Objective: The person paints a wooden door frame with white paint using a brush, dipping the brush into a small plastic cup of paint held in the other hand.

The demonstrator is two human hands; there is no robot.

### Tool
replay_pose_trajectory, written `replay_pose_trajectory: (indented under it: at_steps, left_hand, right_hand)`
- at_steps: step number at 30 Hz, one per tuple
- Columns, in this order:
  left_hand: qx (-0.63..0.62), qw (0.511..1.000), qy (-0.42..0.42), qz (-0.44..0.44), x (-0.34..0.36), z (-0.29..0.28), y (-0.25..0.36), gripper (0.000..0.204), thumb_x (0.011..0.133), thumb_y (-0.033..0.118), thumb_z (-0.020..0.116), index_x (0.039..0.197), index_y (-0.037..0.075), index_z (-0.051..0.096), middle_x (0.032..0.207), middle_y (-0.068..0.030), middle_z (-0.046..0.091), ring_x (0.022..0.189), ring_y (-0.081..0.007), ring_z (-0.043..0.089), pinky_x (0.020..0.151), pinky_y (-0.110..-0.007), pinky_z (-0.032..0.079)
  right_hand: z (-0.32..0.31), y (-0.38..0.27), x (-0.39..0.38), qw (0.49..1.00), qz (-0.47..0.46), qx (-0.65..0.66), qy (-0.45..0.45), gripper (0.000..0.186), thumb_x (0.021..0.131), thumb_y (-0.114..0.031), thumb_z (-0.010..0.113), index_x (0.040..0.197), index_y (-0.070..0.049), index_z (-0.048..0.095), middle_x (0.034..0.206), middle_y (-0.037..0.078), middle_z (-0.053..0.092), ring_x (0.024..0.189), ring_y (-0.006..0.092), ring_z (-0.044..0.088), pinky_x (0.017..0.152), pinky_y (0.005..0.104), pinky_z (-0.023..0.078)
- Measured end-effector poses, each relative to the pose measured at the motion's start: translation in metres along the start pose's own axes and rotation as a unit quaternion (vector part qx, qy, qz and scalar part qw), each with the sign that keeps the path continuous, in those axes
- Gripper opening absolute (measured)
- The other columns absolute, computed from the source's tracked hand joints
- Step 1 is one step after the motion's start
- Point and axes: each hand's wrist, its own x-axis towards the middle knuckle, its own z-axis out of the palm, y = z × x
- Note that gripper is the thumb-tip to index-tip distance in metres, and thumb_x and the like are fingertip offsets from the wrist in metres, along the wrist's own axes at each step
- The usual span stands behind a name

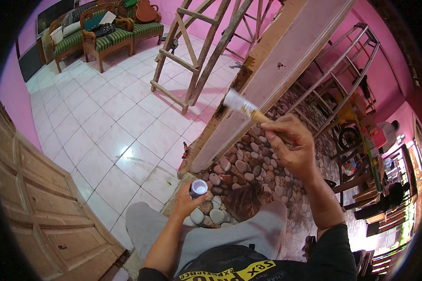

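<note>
My right hand [293, 143] is closed round the wooden handle of a paintbrush [248, 108], raised in front of a wooden door frame post [272, 77]. White coats the brush's bristles, which overlap the post's bare-wood edge; whether they touch it I cannot tell. The post's broad face is pale pinkish white, with brown wood along its left edge. Low in front of me, my left hand [186, 202] grips a small round paint can [198, 188], open at the top, with white inside.
A panelled wooden door [47, 206] stands at the left. Beyond the post are a wooden stepladder [187, 61] on white floor tiles [112, 122] and green striped chairs [112, 42]. On the right, a metal ladder [344, 75] rises over the pebble-patterned floor [241, 164].
</note>
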Motion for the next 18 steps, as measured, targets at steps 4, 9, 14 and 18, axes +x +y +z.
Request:
replay_pose_trajectory:
  at_steps: [4,9,14,18]
  left_hand:
    - [-0.007,1.000,-0.005,0.000,0.000,0.002,-0.005,0.055,0.074,0.026,0.086,0.118,0.004,0.062,0.111,-0.0156,0.064,0.105,-0.0325,0.064,0.090,-0.041,0.050]
    - [-0.021,1.000,-0.013,-0.010,0.000,0.004,-0.010,0.056,0.073,0.027,0.086,0.118,0.004,0.062,0.110,-0.0155,0.065,0.104,-0.0322,0.064,0.090,-0.041,0.050]
    - [-0.006,1.000,-0.001,-0.009,0.002,0.003,-0.012,0.058,0.072,0.028,0.087,0.119,0.004,0.062,0.110,-0.0156,0.065,0.103,-0.0320,0.064,0.090,-0.041,0.050]
    - [0.014,1.000,-0.015,-0.002,0.003,0.006,-0.012,0.060,0.073,0.025,0.088,0.120,0.001,0.061,0.110,-0.0127,0.066,0.103,-0.0241,0.064,0.090,-0.035,0.050]
  right_hand:
    - [0.012,0.025,-0.005,0.990,0.075,-0.061,-0.101,0.026,0.089,-0.001,0.066,0.114,-0.001,0.068,0.089,0.012,0.058,0.077,0.0239,0.059,0.069,0.0308,0.047]
    - [-0.001,0.019,0.016,0.959,-0.040,-0.271,-0.076,0.023,0.088,0.003,0.065,0.111,0.000,0.065,0.091,0.013,0.061,0.079,0.0240,0.064,0.069,0.0389,0.052]
    - [-0.024,-0.013,0.038,0.944,-0.087,-0.315,0.048,0.024,0.085,-0.002,0.066,0.110,-0.001,0.063,0.089,0.015,0.056,0.081,0.0343,0.061,0.071,0.0423,0.051]
    - [-0.014,-0.013,0.019,0.951,-0.065,-0.300,-0.033,0.023,0.085,-0.005,0.067,0.108,-0.002,0.063,0.089,0.015,0.057,0.082,0.0345,0.061,0.071,0.0423,0.052]
